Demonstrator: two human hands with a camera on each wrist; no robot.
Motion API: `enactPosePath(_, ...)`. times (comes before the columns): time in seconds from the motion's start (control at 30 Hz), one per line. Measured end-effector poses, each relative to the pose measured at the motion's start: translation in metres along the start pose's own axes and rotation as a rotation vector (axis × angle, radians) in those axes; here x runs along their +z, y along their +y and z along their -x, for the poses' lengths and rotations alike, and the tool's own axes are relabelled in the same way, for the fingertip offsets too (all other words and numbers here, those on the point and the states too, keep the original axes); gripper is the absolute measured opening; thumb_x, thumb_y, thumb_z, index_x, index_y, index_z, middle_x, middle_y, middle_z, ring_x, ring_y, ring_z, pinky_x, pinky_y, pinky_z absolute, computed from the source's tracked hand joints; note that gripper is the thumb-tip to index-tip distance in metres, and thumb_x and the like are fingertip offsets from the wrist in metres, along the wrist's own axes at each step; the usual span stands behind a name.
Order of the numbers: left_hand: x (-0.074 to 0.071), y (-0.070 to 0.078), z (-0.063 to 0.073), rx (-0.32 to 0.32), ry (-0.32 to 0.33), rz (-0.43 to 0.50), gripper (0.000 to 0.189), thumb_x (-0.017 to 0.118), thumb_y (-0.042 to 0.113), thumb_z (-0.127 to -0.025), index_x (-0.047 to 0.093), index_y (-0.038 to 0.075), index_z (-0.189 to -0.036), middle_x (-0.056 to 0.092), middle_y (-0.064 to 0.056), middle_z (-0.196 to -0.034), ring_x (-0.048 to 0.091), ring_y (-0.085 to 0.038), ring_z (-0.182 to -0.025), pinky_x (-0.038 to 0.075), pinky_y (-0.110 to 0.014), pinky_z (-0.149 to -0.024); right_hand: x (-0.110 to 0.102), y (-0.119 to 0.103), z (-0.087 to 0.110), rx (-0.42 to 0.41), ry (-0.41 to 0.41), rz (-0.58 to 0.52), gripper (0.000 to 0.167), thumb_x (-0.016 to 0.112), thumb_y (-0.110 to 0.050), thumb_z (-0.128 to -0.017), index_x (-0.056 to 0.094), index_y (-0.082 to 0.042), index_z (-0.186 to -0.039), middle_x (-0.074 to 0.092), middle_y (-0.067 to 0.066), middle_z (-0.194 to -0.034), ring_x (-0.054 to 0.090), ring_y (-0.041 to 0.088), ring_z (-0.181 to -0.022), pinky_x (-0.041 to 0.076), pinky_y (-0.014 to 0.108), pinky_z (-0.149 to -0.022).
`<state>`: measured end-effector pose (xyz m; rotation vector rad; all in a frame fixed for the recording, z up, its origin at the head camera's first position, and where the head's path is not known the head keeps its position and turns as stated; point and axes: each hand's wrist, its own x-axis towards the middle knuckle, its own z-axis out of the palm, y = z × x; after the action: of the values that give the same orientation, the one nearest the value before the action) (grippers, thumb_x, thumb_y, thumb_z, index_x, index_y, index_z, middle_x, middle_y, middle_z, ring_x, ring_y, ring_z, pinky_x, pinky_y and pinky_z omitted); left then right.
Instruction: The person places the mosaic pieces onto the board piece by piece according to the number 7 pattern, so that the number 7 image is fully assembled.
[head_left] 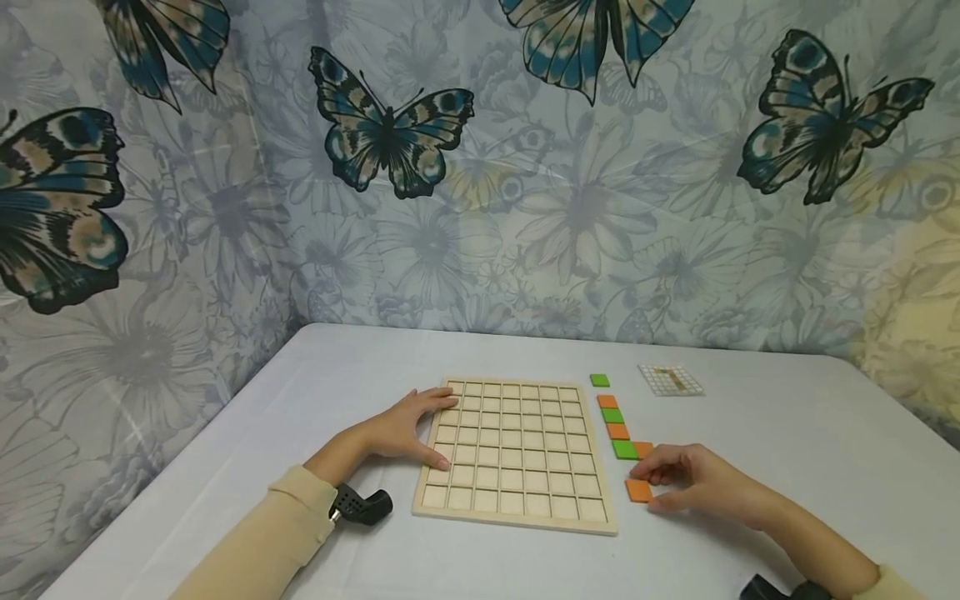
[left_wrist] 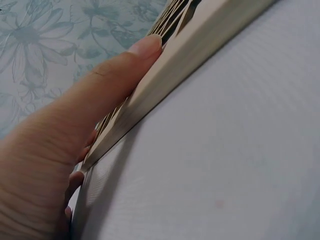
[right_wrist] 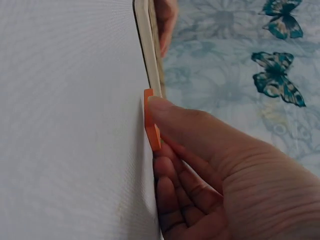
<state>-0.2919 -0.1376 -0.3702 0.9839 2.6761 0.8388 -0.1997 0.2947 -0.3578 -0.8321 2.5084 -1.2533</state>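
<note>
A pale wooden board [head_left: 517,450] with a grid of square recesses lies on the table. My left hand [head_left: 408,425] rests on its left side, fingers spread, with the thumb [left_wrist: 145,47] lying over the raised edge. Right of the board, my right hand [head_left: 705,483] pinches an orange square tile [head_left: 639,491] between thumb and forefinger, low at the table surface. In the right wrist view the thumb [right_wrist: 190,125] touches the orange tile [right_wrist: 148,112], and the other fingers curl below. Another orange tile [head_left: 642,450] sits just beyond the fingertips, beside a green tile [head_left: 624,450].
More orange and green tiles run in a line along the board's right side, with a single green tile [head_left: 599,380] at the far end. A small card with a printed grid [head_left: 671,381] lies at the back right. Butterfly-patterned cloth [head_left: 480,250] hangs behind the white table [head_left: 787,417].
</note>
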Motion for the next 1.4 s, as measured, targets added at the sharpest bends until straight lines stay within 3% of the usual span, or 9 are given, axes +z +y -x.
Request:
enactPosePath(0.17, 0.0003, 0.0019, 0.0011, 0.009, 0.013, -0.023, 0.096, 0.080, 0.048, -0.066, 0.036, 0.014, -0.144, 0.023, -0.006, -0.154, 0.009, -0.038, -0.144, 0.003, -0.055, -0.117, 0.0002, 0.0001, -0.0009, -0.001, 0.014, 0.058, 0.030, 0.075, -0.019, -0.078, 0.068, -0.005, -0.102, 0.066, 0.002, -0.101, 0.055, -0.002, -0.084, 0.048, 0.014, -0.073)
enactPosePath(0.37, 0.0030, 0.0016, 0.0019, -0.007, 0.014, -0.023, 0.096, 0.080, 0.050, -0.065, 0.036, 0.017, -0.144, 0.023, -0.004, -0.154, 0.007, -0.040, -0.143, 0.006, -0.057, -0.116, 0.0013, -0.0011, 0.0000, -0.008, 0.015, 0.085, 0.028, 0.075, -0.020, -0.077, 0.067, -0.005, -0.099, 0.063, -0.008, -0.095, 0.053, 0.001, -0.080, 0.047, 0.015, -0.070)
enactPosePath(0.7, 0.0030, -0.0004, 0.0036, -0.021, 0.009, -0.010, 0.098, 0.080, 0.052, -0.064, 0.035, 0.020, -0.145, 0.020, -0.001, -0.154, 0.015, -0.031, -0.144, 0.025, -0.057, -0.111, 0.0026, -0.0036, -0.0027, -0.002, 0.000, 0.101, 0.025, 0.075, -0.022, -0.077, 0.068, -0.007, -0.096, 0.063, -0.008, -0.092, 0.053, 0.001, -0.077, 0.047, 0.017, -0.067)
enactPosePath(0.93, 0.0041, -0.0024, 0.0019, 0.002, 0.019, -0.021, 0.102, 0.079, 0.056, -0.063, 0.034, 0.015, -0.145, 0.020, -0.005, -0.154, 0.006, -0.038, -0.144, 0.014, -0.058, -0.114, 0.0016, -0.0047, -0.0024, 0.027, 0.002, 0.109, 0.025, 0.075, -0.023, -0.077, 0.068, -0.008, -0.096, 0.063, -0.007, -0.091, 0.052, 0.001, -0.078, 0.047, 0.016, -0.068)
enactPosePath(1.4, 0.0031, 0.0024, 0.0027, -0.045, -0.001, -0.014, 0.097, 0.079, 0.051, -0.067, 0.033, 0.018, -0.146, 0.017, -0.001, -0.156, 0.002, -0.043, -0.143, 0.015, -0.063, -0.112, 0.0003, -0.0050, -0.0025, 0.061, 0.004, 0.092, 0.025, 0.075, -0.023, -0.078, 0.067, -0.007, -0.096, 0.062, -0.005, -0.090, 0.052, 0.002, -0.077, 0.046, 0.017, -0.067)
